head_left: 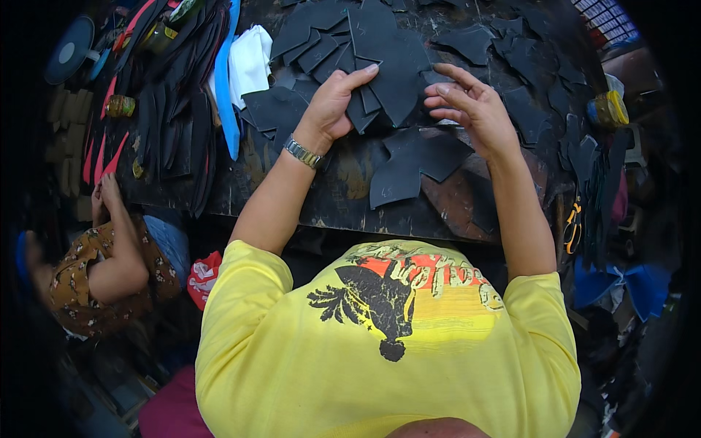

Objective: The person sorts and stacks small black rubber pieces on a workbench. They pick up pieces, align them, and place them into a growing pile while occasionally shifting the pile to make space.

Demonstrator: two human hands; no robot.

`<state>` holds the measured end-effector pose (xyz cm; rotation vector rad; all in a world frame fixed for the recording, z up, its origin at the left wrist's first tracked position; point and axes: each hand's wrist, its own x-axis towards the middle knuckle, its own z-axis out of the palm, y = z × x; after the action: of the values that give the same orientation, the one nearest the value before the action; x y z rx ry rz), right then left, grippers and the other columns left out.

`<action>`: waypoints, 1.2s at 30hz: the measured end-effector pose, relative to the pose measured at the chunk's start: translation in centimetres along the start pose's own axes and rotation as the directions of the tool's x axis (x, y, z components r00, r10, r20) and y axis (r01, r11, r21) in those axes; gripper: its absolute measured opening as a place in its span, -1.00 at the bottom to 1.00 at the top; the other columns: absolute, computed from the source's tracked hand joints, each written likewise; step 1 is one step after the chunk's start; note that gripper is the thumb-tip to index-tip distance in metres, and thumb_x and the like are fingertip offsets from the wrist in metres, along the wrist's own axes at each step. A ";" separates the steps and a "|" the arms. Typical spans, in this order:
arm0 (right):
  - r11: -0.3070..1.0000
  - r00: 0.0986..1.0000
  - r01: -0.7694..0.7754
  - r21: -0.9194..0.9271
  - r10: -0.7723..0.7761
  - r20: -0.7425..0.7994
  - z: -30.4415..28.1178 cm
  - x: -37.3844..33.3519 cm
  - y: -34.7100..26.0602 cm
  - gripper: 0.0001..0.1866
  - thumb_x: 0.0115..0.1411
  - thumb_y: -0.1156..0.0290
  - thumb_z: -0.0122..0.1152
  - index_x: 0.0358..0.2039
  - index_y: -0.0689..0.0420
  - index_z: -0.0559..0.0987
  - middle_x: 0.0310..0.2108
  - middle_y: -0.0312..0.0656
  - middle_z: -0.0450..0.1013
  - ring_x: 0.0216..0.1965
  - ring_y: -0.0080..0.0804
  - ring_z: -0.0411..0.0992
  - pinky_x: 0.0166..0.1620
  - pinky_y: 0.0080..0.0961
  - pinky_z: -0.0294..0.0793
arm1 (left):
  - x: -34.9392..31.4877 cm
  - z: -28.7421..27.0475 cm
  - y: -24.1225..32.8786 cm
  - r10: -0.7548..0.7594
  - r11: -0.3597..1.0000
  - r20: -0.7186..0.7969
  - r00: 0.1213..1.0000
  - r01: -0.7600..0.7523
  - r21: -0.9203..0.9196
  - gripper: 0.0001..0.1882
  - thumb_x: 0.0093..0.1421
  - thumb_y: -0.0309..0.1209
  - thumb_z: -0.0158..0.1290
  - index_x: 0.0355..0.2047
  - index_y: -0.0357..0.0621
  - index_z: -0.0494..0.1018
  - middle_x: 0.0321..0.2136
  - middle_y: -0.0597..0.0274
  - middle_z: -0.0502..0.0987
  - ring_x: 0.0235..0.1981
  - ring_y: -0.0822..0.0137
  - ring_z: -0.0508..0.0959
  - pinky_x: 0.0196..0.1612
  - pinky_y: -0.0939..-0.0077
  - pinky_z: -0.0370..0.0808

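My left hand (337, 102), with a metal watch (302, 152) on its wrist, grips a fanned bunch of flat black cut pieces (398, 69), thumb on top and the other fingers mostly hidden beneath. The pieces look like leather or a similar sheet material, and some bear small pale marks. Just right of the bunch, my right hand (473, 109) is raised with its fingers apart and slightly curled, holding nothing. Below the bunch, nearer to me, another black piece (416, 164) with a notched outline lies on the dark worktable (328, 208).
Black scraps (522, 51) spread over the table's right side. At left are a white cloth (250, 62), a blue strip (229, 87) and stacked dark strips (201, 146). Yellow-lidded jar (610, 109) and orange-handled scissors (573, 228) are at right. A co-worker (120, 263) handles pink strips at left.
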<state>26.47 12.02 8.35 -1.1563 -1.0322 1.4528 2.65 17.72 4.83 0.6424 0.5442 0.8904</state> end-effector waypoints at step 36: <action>0.991 0.993 0.107 -0.075 -0.103 0.049 -5.6 -0.3 0.7 -0.71 0.17 0.47 0.37 -0.09 0.06 0.57 -0.34 -0.47 0.51 -0.29 -0.72 0.46 -0.17 -0.74 0.43 | 0.5 0.1 0.5 0.094 0.986 0.041 0.995 -0.087 -0.143 -0.53 0.45 -0.22 -0.13 0.18 -0.37 0.32 0.01 -0.14 0.55 0.00 -0.02 0.61 0.11 0.10 0.56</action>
<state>31.88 11.83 6.70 -1.1113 -1.1723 1.3716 2.74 18.37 5.19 0.5619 0.4080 0.9871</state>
